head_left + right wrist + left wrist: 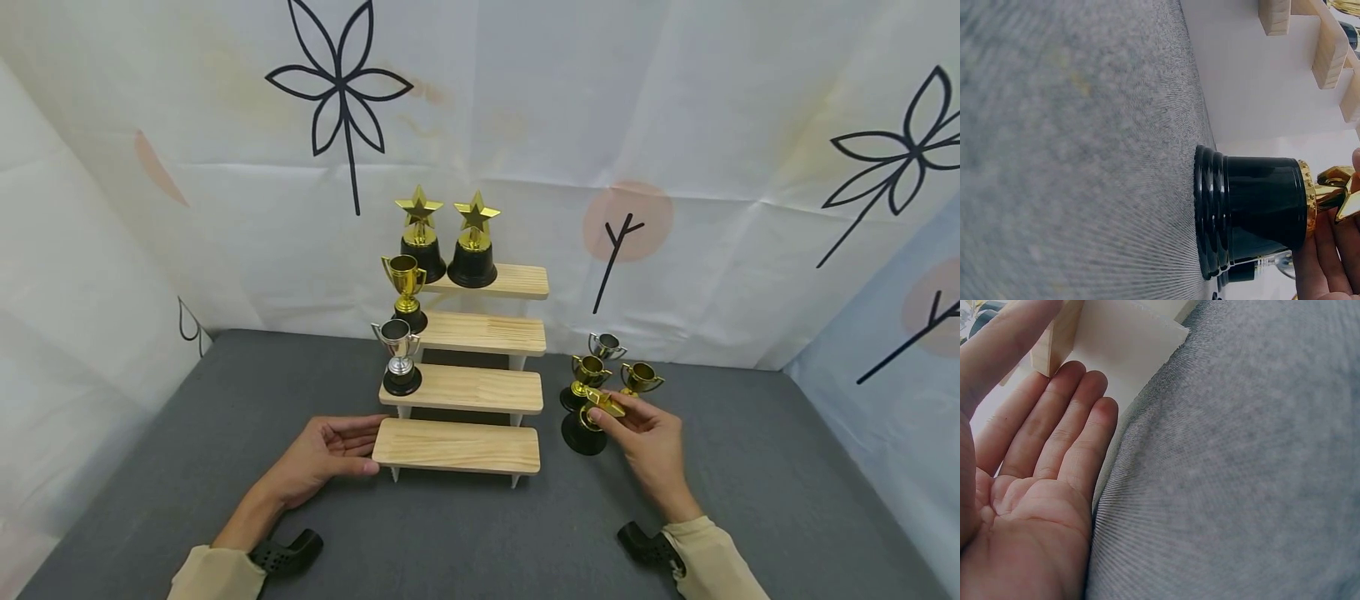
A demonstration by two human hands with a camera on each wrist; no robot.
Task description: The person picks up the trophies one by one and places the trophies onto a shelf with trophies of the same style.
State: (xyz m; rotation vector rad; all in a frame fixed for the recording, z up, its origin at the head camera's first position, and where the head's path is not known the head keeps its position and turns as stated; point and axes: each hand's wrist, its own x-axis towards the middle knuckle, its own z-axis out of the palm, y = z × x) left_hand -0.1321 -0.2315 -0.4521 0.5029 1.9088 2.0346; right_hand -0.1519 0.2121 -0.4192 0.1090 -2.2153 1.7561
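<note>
The right hand [648, 437] pinches the gold star of a star trophy [1266, 203] between thumb and fingers, above its black base, which is down at the tabletop [750, 483]; whether the base touches the surface I cannot tell. Just beyond this hand stand three cup trophies: one gold cup [590, 372] to its left, beside the star trophy, another gold cup [641, 377] directly behind the fingers, and a silver cup [608, 347] farther back.

The left hand [330, 454] lies with its fingers extended and its palm empty, fingertips and thumb at the near end of the lowest step [457, 446] of a wooden display stand [480, 387]. The stand rises to the right of this hand, between the two hands. Up and beyond the left hand, a silver-coloured trophy [400, 354] occupies the second step from the bottom, a gold-coloured trophy [407, 283] the third, and a pair of star-topped trophies [473, 258] the top one. Behind everything, farthest from both hands, hangs a white cloth [517, 125] with flower drawings.
</note>
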